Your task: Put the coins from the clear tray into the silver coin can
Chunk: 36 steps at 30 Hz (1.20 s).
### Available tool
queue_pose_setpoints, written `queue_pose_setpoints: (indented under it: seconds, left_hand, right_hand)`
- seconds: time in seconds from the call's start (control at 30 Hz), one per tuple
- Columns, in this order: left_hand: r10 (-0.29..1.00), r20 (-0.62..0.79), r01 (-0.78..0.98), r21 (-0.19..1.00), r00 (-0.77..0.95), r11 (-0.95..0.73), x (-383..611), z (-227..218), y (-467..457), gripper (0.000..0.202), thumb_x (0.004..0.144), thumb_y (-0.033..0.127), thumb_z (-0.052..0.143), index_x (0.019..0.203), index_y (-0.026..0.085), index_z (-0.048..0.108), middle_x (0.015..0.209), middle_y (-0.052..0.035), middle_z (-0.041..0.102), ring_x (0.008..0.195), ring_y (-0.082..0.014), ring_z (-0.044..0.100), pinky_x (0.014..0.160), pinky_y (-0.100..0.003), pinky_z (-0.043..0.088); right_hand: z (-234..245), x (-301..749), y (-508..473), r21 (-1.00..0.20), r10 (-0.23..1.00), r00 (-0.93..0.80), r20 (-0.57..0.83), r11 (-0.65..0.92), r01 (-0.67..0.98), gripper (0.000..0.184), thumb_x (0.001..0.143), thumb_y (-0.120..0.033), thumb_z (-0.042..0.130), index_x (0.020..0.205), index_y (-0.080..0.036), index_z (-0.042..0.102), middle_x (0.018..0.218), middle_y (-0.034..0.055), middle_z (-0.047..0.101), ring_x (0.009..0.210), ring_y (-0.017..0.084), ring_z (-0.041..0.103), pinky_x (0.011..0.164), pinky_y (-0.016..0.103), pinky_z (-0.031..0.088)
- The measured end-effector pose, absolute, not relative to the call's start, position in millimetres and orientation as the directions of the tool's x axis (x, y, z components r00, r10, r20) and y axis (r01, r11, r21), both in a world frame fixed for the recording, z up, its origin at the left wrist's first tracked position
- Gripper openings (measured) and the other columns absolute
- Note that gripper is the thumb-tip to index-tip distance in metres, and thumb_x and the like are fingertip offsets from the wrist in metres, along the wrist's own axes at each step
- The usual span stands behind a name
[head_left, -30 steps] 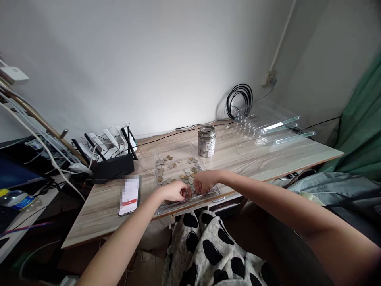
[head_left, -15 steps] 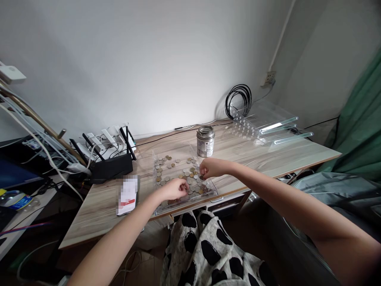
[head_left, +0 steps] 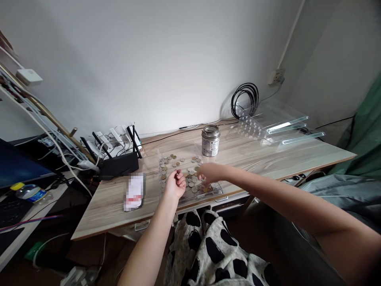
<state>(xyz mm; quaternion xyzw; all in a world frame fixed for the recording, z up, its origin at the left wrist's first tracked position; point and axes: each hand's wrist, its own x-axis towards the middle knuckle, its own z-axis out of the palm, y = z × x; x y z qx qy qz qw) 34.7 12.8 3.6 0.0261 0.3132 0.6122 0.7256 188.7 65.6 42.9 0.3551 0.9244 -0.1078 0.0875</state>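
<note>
Coins (head_left: 194, 179) are seen scattered in a clear tray (head_left: 205, 196) at the front edge of the desk (head_left: 244, 165), silver and brassy ones mixed. The work is judged unfinished, since many are left loose there. The left hand (head_left: 176, 184) is held curled above the tray, fingers bent toward the palm; the right hand (head_left: 212, 172) is lowered over the coins on the tray's right side. Whether a coin is pinched in either cannot be told. How much is held by the tin (head_left: 210, 141), standing upright just behind, cannot be made out.
</note>
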Motion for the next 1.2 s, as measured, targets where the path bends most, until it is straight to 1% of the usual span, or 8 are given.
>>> queue_pose_setpoints:
  seconds: [0.07, 0.2, 0.43, 0.73, 0.9, 1.0, 1.1, 1.2]
  left_hand:
    - [0.901, -0.431, -0.881, 0.409, 0.045, 0.239, 30, 0, 14, 0.016, 0.077, 0.009, 0.035, 0.07, 0.012, 0.049, 0.043, 0.0077, 0.03, 0.028, -0.002, 0.02, 0.027, -0.013, 0.015]
    - [0.89, -0.456, -0.916, 0.361, -0.01, 0.174, 23, -4, 14, 0.019, 0.069, 0.0, 0.032, 0.07, 0.011, 0.049, 0.053, 0.0019, 0.043, 0.032, -0.0013, 0.027, 0.029, -0.012, 0.019]
    - [0.889, -0.457, -0.934, 0.332, -0.037, 0.131, 23, -2, 9, 0.017, 0.072, 0.007, 0.037, 0.071, 0.009, 0.054, 0.065, -0.0078, 0.055, 0.05, -0.0085, 0.049, 0.041, -0.017, 0.039]
    - [0.876, -0.482, -0.889, 0.392, 0.021, 0.237, 39, -9, 11, 0.02, 0.073, 0.006, 0.038, 0.067, 0.01, 0.056, 0.065, -0.0068, 0.057, 0.051, -0.0073, 0.052, 0.043, -0.015, 0.042]
    - [0.861, -0.508, -0.883, 0.4, 0.01, 0.247, 39, -8, 10, 0.018, 0.073, 0.006, 0.039, 0.069, 0.01, 0.055, 0.065, -0.0068, 0.057, 0.05, -0.0075, 0.053, 0.043, -0.015, 0.044]
    - [0.849, -0.528, -0.889, 0.385, 0.01, 0.249, 40, -6, 10, 0.017, 0.073, 0.005, 0.038, 0.071, 0.009, 0.055, 0.066, -0.0072, 0.057, 0.053, -0.0086, 0.055, 0.046, -0.016, 0.047]
    - [0.839, -0.545, -0.883, 0.395, -0.004, 0.252, 39, -2, 12, 0.017, 0.074, 0.006, 0.037, 0.074, 0.01, 0.054, 0.066, -0.008, 0.058, 0.059, -0.0118, 0.059, 0.053, -0.021, 0.051]
    - [0.854, -0.521, -0.831, 0.474, 0.002, 0.291, 36, 3, 19, 0.018, 0.074, 0.007, 0.036, 0.076, 0.008, 0.054, 0.068, -0.0118, 0.059, 0.066, -0.0173, 0.062, 0.059, -0.029, 0.054]
  right_hand:
    - [32, 198, 61, -0.077, 0.592, -0.745, -0.308, 0.765, 0.639, 0.031, 0.056, -0.019, 0.061, 0.087, -0.021, 0.063, 0.086, 0.0035, 0.064, 0.076, 0.018, 0.056, 0.053, 0.023, 0.033]
    - [23, 202, 56, -0.004, 0.583, -0.749, -0.315, 0.788, 0.615, 0.025, 0.06, -0.016, 0.055, 0.084, -0.02, 0.062, 0.084, 0.0044, 0.062, 0.077, 0.019, 0.056, 0.056, 0.024, 0.034]
    - [28, 196, 64, 0.015, 0.538, -0.73, -0.421, 0.809, 0.588, 0.023, 0.053, -0.022, 0.064, 0.076, -0.018, 0.063, 0.081, 0.0051, 0.061, 0.077, 0.02, 0.055, 0.053, 0.023, 0.033]
    - [32, 194, 58, -0.029, 0.514, -0.724, -0.46, 0.806, 0.591, 0.016, 0.052, -0.009, 0.055, 0.062, -0.017, 0.063, 0.062, 0.0024, 0.06, 0.06, 0.015, 0.052, 0.051, 0.024, 0.032]
    - [34, 182, 59, -0.022, 0.451, -0.71, -0.541, 0.836, 0.548, 0.015, 0.046, -0.002, 0.056, 0.041, -0.016, 0.053, 0.037, -0.0031, 0.043, 0.047, 0.011, 0.045, 0.05, 0.023, 0.031]
    - [35, 178, 59, -0.094, 0.432, -0.7, -0.568, 0.811, 0.577, 0.017, 0.046, 0.001, 0.054, 0.04, -0.015, 0.052, 0.032, -0.0051, 0.04, 0.042, 0.009, 0.043, 0.05, 0.022, 0.032]
    - [40, 181, 66, -0.239, 0.435, -0.698, -0.569, 0.724, 0.647, 0.01, 0.049, -0.004, 0.057, 0.047, -0.014, 0.056, 0.035, -0.0055, 0.045, 0.04, 0.009, 0.046, 0.049, 0.021, 0.034]
    - [50, 183, 80, -0.451, 0.512, -0.751, -0.418, 0.601, 0.66, 0.004, 0.053, -0.013, 0.06, 0.057, -0.013, 0.059, 0.044, -0.0035, 0.053, 0.044, 0.01, 0.05, 0.048, 0.02, 0.036]
